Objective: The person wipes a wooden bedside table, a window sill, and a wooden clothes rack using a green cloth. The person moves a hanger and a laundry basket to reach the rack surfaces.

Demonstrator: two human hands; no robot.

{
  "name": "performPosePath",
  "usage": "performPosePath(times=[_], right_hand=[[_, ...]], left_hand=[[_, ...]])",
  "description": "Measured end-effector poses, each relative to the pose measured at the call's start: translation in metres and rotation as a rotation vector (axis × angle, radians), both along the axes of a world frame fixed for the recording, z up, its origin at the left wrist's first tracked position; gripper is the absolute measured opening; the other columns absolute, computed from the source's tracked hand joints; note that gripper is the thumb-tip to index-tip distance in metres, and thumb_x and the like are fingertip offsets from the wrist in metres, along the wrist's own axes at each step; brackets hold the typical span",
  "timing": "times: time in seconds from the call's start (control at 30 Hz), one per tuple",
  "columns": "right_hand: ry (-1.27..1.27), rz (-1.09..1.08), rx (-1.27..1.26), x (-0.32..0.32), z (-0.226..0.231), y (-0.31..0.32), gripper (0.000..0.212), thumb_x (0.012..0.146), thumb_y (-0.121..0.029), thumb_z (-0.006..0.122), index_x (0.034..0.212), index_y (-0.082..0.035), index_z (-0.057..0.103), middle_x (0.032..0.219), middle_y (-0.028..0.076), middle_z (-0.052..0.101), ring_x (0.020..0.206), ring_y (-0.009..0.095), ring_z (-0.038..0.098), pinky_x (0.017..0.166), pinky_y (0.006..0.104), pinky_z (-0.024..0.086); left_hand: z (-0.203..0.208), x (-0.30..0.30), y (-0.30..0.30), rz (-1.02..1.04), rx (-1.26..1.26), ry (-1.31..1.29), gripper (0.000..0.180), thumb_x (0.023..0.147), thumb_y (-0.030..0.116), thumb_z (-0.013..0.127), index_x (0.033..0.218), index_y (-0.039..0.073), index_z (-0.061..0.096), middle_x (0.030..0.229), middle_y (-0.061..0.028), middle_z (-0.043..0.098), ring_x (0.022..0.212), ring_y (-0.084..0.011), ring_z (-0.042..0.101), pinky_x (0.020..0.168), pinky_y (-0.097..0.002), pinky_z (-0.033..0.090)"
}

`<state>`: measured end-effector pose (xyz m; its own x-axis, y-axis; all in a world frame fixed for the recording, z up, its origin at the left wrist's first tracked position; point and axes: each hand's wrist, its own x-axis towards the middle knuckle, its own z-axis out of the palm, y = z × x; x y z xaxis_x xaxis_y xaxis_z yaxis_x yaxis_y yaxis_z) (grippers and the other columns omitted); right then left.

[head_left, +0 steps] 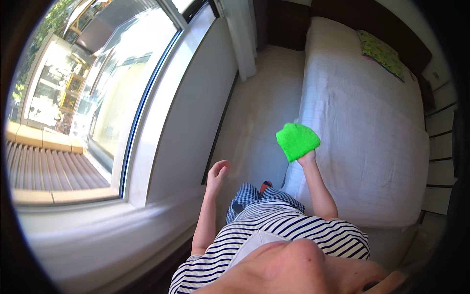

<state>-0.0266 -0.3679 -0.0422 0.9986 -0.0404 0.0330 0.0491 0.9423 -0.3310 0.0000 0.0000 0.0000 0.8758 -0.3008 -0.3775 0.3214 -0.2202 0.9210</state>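
Note:
A bright green, fluffy cloth [297, 141] is held up in front of me by my right hand [307, 158]. It drapes over the fingers, so only the wrist and the heel of the hand show. Between the window wall and the bed, my left hand [218, 172] hangs in the air. Its fingers are loosely bent with nothing in them, and it touches nothing.
On the left, a large window [132, 98] stands open above a white sill [159, 93]. A white curtain [241, 39] hangs beyond it. To the right stands a bed [362, 127] with a pale cover and a green-yellow pillow [382, 53]. Light floor [262, 93] runs between.

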Motion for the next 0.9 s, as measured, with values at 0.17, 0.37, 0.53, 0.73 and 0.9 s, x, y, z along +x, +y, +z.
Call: performPosePath(times=[0.17,0.37,0.53,0.73,0.9], right_hand=[[0.26,-0.233,0.141,0.076,-0.007,-0.013,0.046,0.099,-0.037,0.04,0.133,-0.007,0.05,0.137,0.011,0.052,0.124,0.03,0.05,0.105,0.0461,0.04],[0.202,-0.375,0.181,0.144,-0.003,-0.025,0.044,0.099,-0.036,0.042,0.13,-0.006,0.053,0.132,0.012,0.056,0.12,0.029,0.053,0.103,0.0445,0.042],[0.201,-0.613,0.118,0.181,-0.027,-0.046,0.043,0.099,-0.035,0.044,0.128,-0.005,0.054,0.13,0.012,0.056,0.116,0.029,0.055,0.1,0.0439,0.044],[0.277,-0.79,0.127,0.271,-0.089,-0.118,0.046,0.099,-0.038,0.043,0.13,-0.005,0.051,0.131,0.012,0.055,0.116,0.03,0.055,0.1,0.0451,0.045],[0.217,-0.779,0.111,0.361,-0.156,-0.195,0.043,0.099,-0.038,0.043,0.127,-0.007,0.053,0.124,0.011,0.058,0.111,0.028,0.057,0.093,0.0444,0.049]], left_hand=[[-0.019,0.075,-0.008,0.018,0.001,0.068,0.027,0.096,0.009,0.054,0.121,0.0,0.057,0.109,-0.0078,0.065,0.101,-0.0153,0.062,0.09,-0.0275,0.048],[-0.028,0.231,-0.044,-0.138,-0.038,0.001,0.025,0.096,0.008,0.054,0.119,-0.001,0.059,0.105,-0.0066,0.065,0.098,-0.0143,0.061,0.088,-0.0267,0.049],[-0.037,0.362,-0.129,-0.316,-0.109,-0.111,0.022,0.096,0.012,0.057,0.115,0.0,0.06,0.102,-0.0052,0.067,0.096,-0.0127,0.062,0.088,-0.0266,0.048],[-0.079,0.531,-0.277,-0.582,-0.201,-0.197,0.023,0.097,0.013,0.057,0.115,0.0,0.059,0.106,-0.0041,0.065,0.099,-0.0124,0.06,0.091,-0.0269,0.046],[-0.123,0.626,-0.365,-0.585,-0.205,-0.145,0.022,0.097,0.011,0.056,0.115,0.0,0.06,0.102,-0.0053,0.066,0.098,-0.0117,0.061,0.09,-0.0257,0.046]])
